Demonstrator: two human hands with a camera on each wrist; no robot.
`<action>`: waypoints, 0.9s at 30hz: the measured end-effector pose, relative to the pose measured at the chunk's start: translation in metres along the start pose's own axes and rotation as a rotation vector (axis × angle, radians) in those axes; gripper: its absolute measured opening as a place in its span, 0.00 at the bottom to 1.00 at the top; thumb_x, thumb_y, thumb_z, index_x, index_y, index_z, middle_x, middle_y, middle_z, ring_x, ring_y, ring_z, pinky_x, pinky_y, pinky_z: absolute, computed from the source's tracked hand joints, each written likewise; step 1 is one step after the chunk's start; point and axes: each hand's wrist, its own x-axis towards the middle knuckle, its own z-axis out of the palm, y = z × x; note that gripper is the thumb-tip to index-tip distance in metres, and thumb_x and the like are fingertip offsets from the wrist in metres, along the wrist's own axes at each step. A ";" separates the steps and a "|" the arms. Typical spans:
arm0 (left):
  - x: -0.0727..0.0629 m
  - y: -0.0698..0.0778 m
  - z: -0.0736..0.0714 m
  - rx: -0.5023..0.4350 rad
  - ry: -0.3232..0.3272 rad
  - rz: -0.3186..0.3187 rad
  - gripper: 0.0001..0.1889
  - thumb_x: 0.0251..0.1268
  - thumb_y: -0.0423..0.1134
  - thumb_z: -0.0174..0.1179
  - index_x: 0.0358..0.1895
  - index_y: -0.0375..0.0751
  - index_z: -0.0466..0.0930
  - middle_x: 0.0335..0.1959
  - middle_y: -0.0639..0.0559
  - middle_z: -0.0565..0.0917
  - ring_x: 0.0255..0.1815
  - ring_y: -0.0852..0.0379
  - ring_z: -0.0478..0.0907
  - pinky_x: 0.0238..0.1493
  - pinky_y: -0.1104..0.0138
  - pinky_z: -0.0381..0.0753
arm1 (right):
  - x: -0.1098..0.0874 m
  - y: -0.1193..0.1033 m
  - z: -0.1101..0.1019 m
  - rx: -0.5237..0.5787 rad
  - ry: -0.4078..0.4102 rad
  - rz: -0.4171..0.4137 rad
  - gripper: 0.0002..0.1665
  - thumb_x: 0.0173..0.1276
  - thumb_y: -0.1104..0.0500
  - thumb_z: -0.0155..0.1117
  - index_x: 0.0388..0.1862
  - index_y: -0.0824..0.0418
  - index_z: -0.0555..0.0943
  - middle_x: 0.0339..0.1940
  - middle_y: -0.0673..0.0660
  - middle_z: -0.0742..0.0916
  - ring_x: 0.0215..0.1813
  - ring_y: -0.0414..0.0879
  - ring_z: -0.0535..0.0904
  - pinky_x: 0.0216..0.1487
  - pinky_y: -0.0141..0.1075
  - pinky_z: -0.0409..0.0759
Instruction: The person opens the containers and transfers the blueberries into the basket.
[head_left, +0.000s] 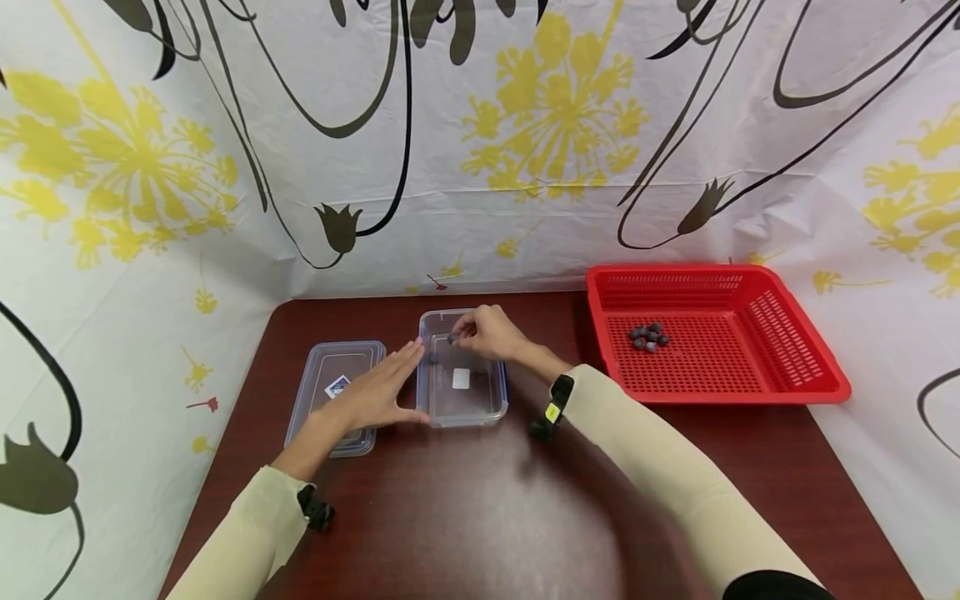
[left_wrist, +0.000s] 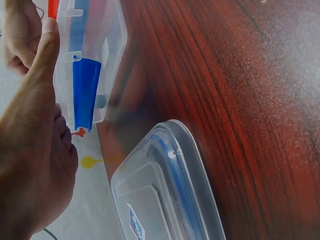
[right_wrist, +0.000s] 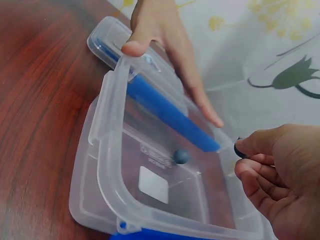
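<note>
My right hand [head_left: 489, 332] pinches a blueberry [right_wrist: 240, 149] between thumb and fingertips, above the far end of a clear plastic container [head_left: 465, 410]. One more blueberry [right_wrist: 181, 156] lies on the container's floor, beside a white label. My left hand [head_left: 378, 392] has its fingers straight and spread along the container's left side, with thumb and fingertips at the rim. In the right wrist view, blue clip flaps [right_wrist: 170, 115] hang along the container's sides. The left wrist view shows the left hand's palm edge-on, partly covering the container.
A clear lid [head_left: 318, 375] with a blue-and-white sticker lies left of the container, under the left forearm. To the right stands a red perforated basket [head_left: 727, 393] holding several blueberries [head_left: 649, 337]. Patterned white cloth [head_left: 450, 167] hangs behind the brown table [head_left: 450, 517].
</note>
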 end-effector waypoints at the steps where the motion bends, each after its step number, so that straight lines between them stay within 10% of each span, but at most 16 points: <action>1: 0.000 0.000 0.000 0.002 -0.001 0.000 0.68 0.58 0.79 0.64 0.87 0.37 0.41 0.90 0.44 0.42 0.89 0.47 0.41 0.86 0.51 0.49 | -0.002 0.000 -0.004 0.006 0.010 -0.009 0.07 0.67 0.63 0.77 0.43 0.64 0.92 0.36 0.55 0.93 0.38 0.44 0.89 0.43 0.32 0.88; 27: -0.001 -0.001 0.002 -0.013 0.009 0.007 0.69 0.57 0.80 0.63 0.88 0.38 0.41 0.90 0.46 0.41 0.89 0.49 0.41 0.87 0.52 0.48 | -0.097 0.047 -0.135 -0.060 0.090 0.069 0.06 0.68 0.62 0.78 0.41 0.62 0.92 0.34 0.53 0.93 0.34 0.45 0.88 0.34 0.30 0.82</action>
